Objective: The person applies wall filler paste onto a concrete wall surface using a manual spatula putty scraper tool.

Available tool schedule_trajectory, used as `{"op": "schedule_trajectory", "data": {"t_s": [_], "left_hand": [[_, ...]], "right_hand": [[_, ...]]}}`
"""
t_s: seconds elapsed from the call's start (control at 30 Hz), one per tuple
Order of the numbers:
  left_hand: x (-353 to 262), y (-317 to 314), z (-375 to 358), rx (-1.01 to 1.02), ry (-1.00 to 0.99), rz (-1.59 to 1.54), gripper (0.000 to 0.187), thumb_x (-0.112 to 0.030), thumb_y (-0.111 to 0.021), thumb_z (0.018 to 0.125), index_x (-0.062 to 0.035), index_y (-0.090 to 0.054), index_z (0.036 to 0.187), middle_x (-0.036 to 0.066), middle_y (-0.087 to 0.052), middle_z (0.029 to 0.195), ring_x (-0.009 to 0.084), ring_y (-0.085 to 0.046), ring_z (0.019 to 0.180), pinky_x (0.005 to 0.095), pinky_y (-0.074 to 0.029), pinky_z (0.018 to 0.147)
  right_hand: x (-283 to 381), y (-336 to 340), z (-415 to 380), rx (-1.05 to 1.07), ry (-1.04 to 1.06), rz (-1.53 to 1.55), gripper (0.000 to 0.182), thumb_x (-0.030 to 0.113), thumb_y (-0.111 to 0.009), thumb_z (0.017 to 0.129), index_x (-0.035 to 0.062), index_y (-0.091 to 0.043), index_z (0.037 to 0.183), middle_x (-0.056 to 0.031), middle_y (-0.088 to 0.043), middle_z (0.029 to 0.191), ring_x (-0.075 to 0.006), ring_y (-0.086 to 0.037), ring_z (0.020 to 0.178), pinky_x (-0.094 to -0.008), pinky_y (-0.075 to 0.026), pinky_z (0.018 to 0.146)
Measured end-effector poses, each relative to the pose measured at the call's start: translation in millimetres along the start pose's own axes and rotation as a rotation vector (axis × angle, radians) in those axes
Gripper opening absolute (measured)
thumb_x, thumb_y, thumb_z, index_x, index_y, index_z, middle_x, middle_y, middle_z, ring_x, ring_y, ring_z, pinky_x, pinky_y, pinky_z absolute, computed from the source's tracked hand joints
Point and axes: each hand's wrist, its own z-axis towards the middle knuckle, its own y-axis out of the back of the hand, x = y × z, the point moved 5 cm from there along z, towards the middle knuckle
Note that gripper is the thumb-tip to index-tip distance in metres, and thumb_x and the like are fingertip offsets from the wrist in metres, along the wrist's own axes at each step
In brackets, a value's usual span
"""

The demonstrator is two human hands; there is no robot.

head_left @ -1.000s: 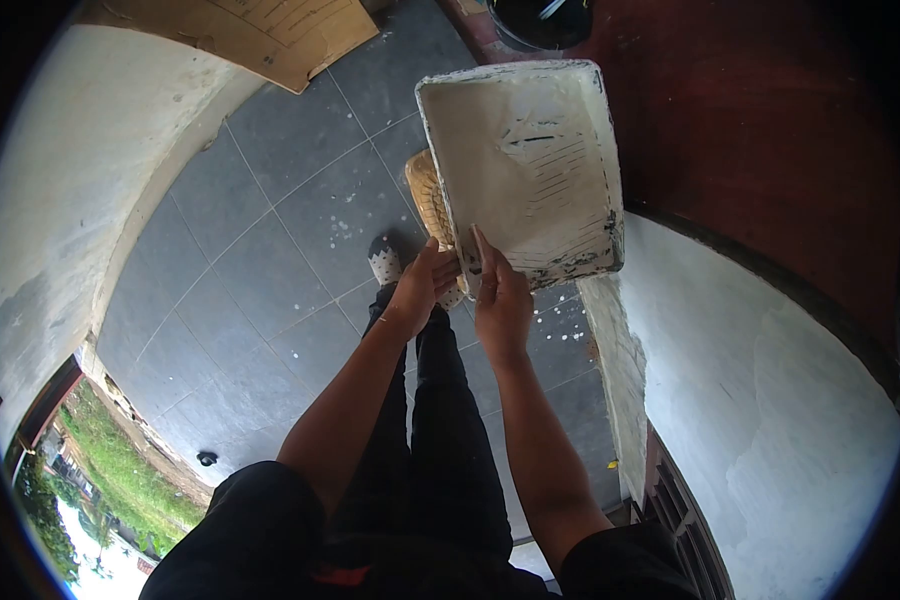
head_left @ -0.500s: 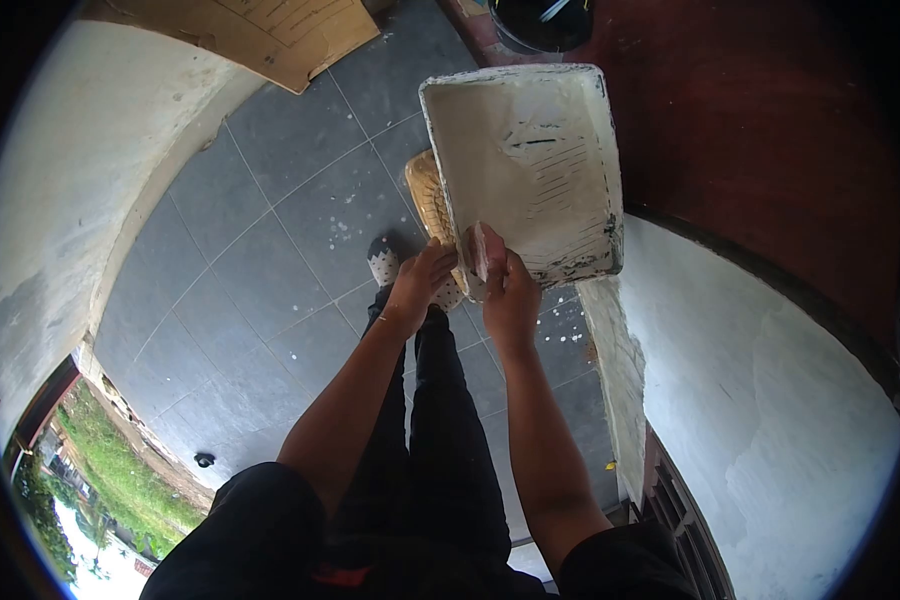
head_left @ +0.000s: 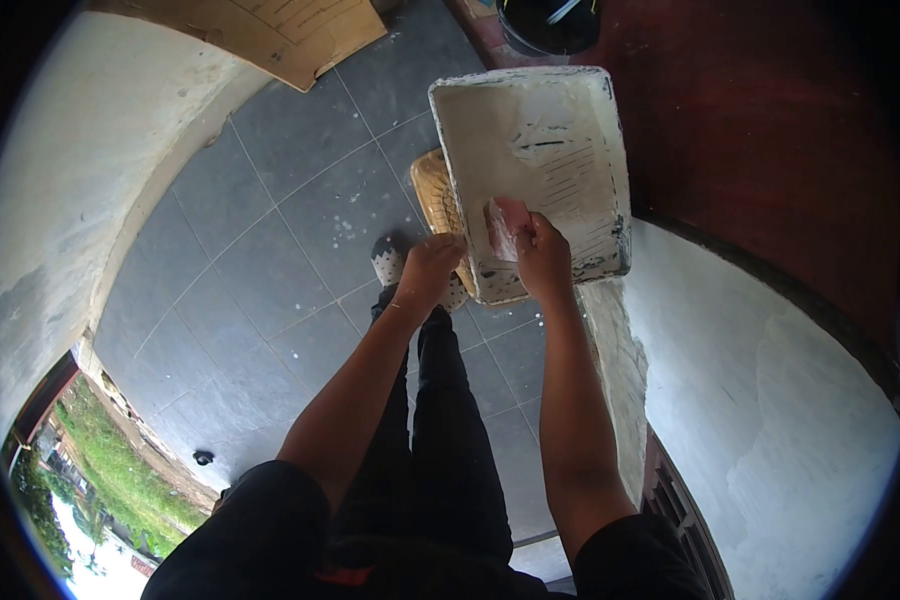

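A paint tray (head_left: 610, 190) coated in whitish paint, with ridges on its sloped floor, sits in front of me. My left hand (head_left: 435, 268) is closed at the tray's near left edge, fingers curled over the rim. Inside the tray, my right hand (head_left: 547, 260) grips a flat pink piece smeared with white paint (head_left: 508, 222), whose exact kind I cannot make out. That piece is over the tray's left part, close to my left fingertips. Part of a tan woven-looking object (head_left: 433, 185) shows beneath the tray's left side.
Grey floor tiles (head_left: 290, 220) with white paint spots lie to the left. A dark bucket (head_left: 550, 25) stands on a red surface (head_left: 750, 130) beyond the tray. Cardboard (head_left: 300, 35) lies at the top left. Pale walls (head_left: 760, 400) rise on both sides.
My right hand has moved right and slightly up with the pink piece, away from the tray's left rim. The left hand has closed more at the rim.
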Motion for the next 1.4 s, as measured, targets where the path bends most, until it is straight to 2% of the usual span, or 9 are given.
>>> {"op": "schedule_trajectory", "data": {"t_s": [0.17,0.27,0.4,0.57,0.7,0.97,1.13,1.33,1.4], "left_hand": [[2.0,-1.6,-0.2,-0.014,0.038,-0.014,0.040,-0.022,-0.060,0.101,0.0083,-0.060,0.127,0.014,-0.068,0.118,0.0187,-0.065,0.111,0.0324,-0.049,0.102],[1.6,-3.8,-2.4,0.001,0.049,-0.031,0.036,-0.018,-0.061,0.100,0.0079,-0.060,0.126,0.013,-0.068,0.116,0.0184,-0.065,0.110,0.0325,-0.049,0.102],[3.8,-3.8,-3.8,-0.011,0.023,0.021,0.032,-0.013,-0.061,0.098,0.0079,-0.061,0.123,0.013,-0.070,0.112,0.0178,-0.066,0.106,0.0318,-0.051,0.098],[1.8,-5.9,-2.8,0.023,0.035,0.068,0.029,-0.009,-0.061,0.097,0.0083,-0.061,0.121,0.012,-0.071,0.108,0.0171,-0.067,0.100,0.0311,-0.054,0.090],[3.6,-6.7,-6.9,0.024,0.065,0.032,0.029,-0.009,-0.061,0.096,0.0072,-0.062,0.120,0.011,-0.071,0.107,0.0165,-0.067,0.099,0.0308,-0.054,0.090],[11.6,-5.4,-13.4,0.082,0.085,-0.185,0.031,-0.002,-0.058,0.094,0.0018,-0.064,0.124,0.008,-0.069,0.112,0.0158,-0.065,0.103,0.0301,-0.051,0.097],[17.0,-1.3,-17.6,0.109,0.109,-0.241,0.036,0.002,-0.055,0.092,0.0013,-0.062,0.128,0.007,-0.067,0.119,0.0158,-0.063,0.111,0.0298,-0.048,0.102],[19.0,-0.5,-17.0,0.123,0.101,-0.292,0.044,0.003,-0.052,0.093,0.0032,-0.055,0.136,0.012,-0.063,0.129,0.0197,-0.060,0.121,0.0320,-0.045,0.109],[19.3,1.7,-13.8,0.119,0.098,-0.293,0.045,0.003,-0.052,0.093,0.0041,-0.053,0.138,0.013,-0.063,0.131,0.0210,-0.060,0.124,0.0327,-0.044,0.111]], "right_hand": [[3.2,8.0,-17.9,-0.160,-0.018,0.108,0.022,0.012,-0.056,0.096,0.0017,-0.064,0.114,-0.0227,-0.069,0.101,-0.0424,-0.068,0.092,-0.0470,-0.053,0.080],[13.5,-10.8,-24.4,0.022,0.083,-0.039,0.025,0.012,-0.058,0.096,0.0026,-0.064,0.118,-0.0225,-0.068,0.107,-0.0401,-0.068,0.097,-0.0456,-0.053,0.082],[7.8,-7.3,-28.0,-0.141,-0.027,0.097,0.024,0.012,-0.059,0.096,0.0017,-0.065,0.116,-0.0215,-0.068,0.105,-0.0389,-0.068,0.097,-0.0442,-0.053,0.082],[10.6,-11.9,-37.9,-0.225,0.166,0.053,0.019,0.010,-0.062,0.094,0.0002,-0.067,0.110,-0.0166,-0.069,0.093,-0.0313,-0.069,0.083,-0.0380,-0.053,0.074],[12.2,-17.5,-46.4,-0.129,0.068,0.041,0.020,0.009,-0.062,0.095,0.0018,-0.067,0.113,-0.0164,-0.068,0.095,-0.0316,-0.068,0.085,-0.0381,-0.053,0.075],[31.0,-56.3,-99.5,-0.084,0.203,-0.074,0.040,0.001,-0.062,0.088,0.0072,-0.063,0.128,-0.0142,-0.066,0.107,-0.0356,-0.065,0.100,-0.0465,-0.055,0.085],[31.2,-52.1,-107.1,-0.069,0.131,-0.022,0.040,0.000,-0.062,0.086,0.0067,-0.064,0.126,-0.0132,-0.067,0.104,-0.0343,-0.066,0.097,-0.0446,-0.055,0.083],[15.6,-32.1,-134.7,-0.080,0.225,0.012,0.042,-0.002,-0.061,0.090,0.0084,-0.065,0.130,-0.0141,-0.069,0.100,-0.0306,-0.068,0.092,-0.0380,-0.055,0.079],[19.0,-15.1,-138.0,-0.187,0.330,-0.021,0.030,-0.001,-0.061,0.092,0.0034,-0.067,0.121,-0.0166,-0.068,0.095,-0.0323,-0.068,0.088,-0.0375,-0.055,0.077]]}}
